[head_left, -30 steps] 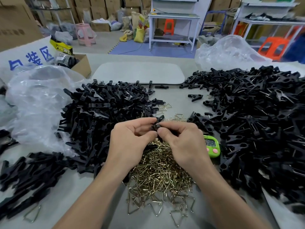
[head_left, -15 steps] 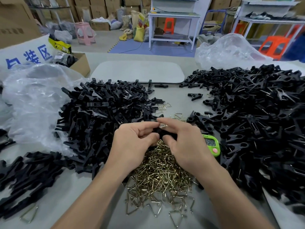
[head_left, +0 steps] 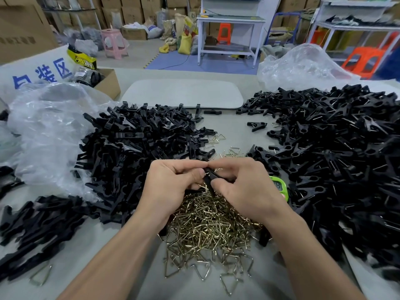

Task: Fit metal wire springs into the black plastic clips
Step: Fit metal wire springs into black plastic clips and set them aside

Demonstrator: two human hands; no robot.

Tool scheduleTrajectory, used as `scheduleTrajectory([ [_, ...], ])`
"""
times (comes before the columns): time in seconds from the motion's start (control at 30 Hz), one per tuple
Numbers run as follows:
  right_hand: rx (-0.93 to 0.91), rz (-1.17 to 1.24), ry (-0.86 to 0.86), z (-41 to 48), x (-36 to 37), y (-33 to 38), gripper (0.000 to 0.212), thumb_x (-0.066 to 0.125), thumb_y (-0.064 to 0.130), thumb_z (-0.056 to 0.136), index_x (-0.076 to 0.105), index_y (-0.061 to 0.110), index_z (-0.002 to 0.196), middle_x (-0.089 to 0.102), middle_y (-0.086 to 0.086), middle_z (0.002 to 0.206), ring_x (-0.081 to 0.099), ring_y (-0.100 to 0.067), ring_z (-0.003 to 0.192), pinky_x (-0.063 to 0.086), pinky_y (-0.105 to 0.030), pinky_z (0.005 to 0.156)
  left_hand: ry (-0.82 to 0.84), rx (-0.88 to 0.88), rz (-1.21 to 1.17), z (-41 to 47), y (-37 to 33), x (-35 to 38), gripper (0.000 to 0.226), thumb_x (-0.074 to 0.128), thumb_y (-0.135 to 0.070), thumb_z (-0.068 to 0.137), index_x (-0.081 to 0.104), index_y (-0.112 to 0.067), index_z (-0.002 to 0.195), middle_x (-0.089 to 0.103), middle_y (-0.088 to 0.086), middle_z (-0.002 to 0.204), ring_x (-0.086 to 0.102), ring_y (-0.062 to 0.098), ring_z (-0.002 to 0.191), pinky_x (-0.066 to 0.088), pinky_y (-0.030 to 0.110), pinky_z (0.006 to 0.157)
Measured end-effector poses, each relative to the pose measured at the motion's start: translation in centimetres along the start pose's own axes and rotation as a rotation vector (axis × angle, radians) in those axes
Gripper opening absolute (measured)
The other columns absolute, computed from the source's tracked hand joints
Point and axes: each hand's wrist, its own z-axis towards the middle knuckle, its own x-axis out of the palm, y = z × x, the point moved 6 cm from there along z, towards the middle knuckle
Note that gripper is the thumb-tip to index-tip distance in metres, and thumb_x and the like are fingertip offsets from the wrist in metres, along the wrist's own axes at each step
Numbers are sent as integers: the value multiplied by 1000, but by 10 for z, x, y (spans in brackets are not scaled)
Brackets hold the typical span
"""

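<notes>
Clip (head_left: 211, 176) pinched; box (head_left: 108, 85) perhaps holds rolls (head_left: 86, 76)

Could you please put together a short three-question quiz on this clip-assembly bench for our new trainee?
1. True or false: the left hand and the right hand both have a grip on one black clip above the heap of wire springs.
2. Where does the green timer lie? A) left of the left hand; B) just right of the right hand; C) on the pale tray.
3. Fill in: the clip pile whose clips already show metal wire lies on the person's ____ side.

Key: 1 true; 2 B; 3 right.
</notes>
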Motion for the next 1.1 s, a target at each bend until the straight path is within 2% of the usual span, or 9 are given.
scheduleTrajectory([
  [0.17, 46, 63, -43, 1, -1, -5, 42, 70, 9, 87, 77, 46, 105, 75, 28, 80, 65, 5, 60, 50, -14, 53, 23, -2, 29, 0, 0, 2, 36, 78, 3, 86, 86, -32, 86, 79, 8, 78, 71, 15, 67, 62, 25, 68],
  [0.33, 56, 150, -15, 2, 3, -3, 36, 70, 8, 90, 78, 40, 104, 76, 28, 84, 69, 8, 70, 48, -6, 62, -57, 15, 36, 1, -3, -4, 34, 83, 2, 82, 85, -32, 84, 80, 6, 77, 73, 15, 62, 62, 24, 64],
  [0.47, 84, 230, 16, 4, 2, -6, 34, 72, 9, 91, 78, 40, 103, 79, 17, 89, 74, 0, 87, 54, -13, 78, -51, 42, 60, 0, -7, -6, 28, 88, -3, 78, 85, -30, 85, 79, 8, 75, 72, 21, 64, 64, 31, 71],
  [0.63, 106, 138, -2, 2, 4, -7, 31, 75, 17, 90, 77, 33, 117, 79, 17, 99, 70, 10, 91, 54, -13, 83, -47, 38, 37, -2, -5, -3, 28, 87, -1, 79, 85, -28, 85, 80, 4, 79, 72, 17, 62, 60, 23, 65],
  [0.73, 106, 78, -30, 0, 3, -5, 39, 73, 18, 88, 74, 37, 123, 78, 14, 93, 62, 16, 67, 48, -5, 62, -21, 59, 105, -2, -5, -2, 35, 87, -6, 80, 84, -40, 87, 80, -1, 80, 75, 14, 66, 62, 27, 69],
  [0.8, 105, 113, -10, 0, 2, -5, 45, 71, 13, 87, 72, 37, 125, 79, 12, 83, 56, 9, 49, 39, -6, 48, -5, 81, 154, -2, -6, -3, 31, 89, -13, 79, 84, -42, 86, 79, -2, 74, 74, 12, 66, 61, 34, 73],
  [0.87, 92, 138, 7, 1, 0, -4, 47, 71, 12, 87, 72, 43, 122, 78, 18, 83, 59, 9, 52, 41, -5, 50, 0, 98, 168, -1, -8, -4, 28, 90, -16, 76, 84, -42, 86, 79, -3, 73, 75, 12, 68, 60, 35, 75],
  [1.0, 60, 42, 28, 1, 0, -2, 40, 73, 14, 92, 65, 51, 104, 59, 53, 78, 59, 26, 94, 45, 2, 82, -19, 107, 210, -2, -9, -3, 34, 91, -14, 76, 83, -47, 84, 79, -8, 77, 78, 14, 78, 63, 34, 81],
  [1.1, 20, 1, 33, 0, 0, 6, 56, 69, 11, 95, 57, 65, 105, 59, 54, 79, 62, 23, 92, 46, 0, 80, -33, 141, 235, -4, -13, -3, 37, 91, -15, 76, 82, -49, 84, 79, -13, 76, 76, 7, 77, 60, 20, 75],
])
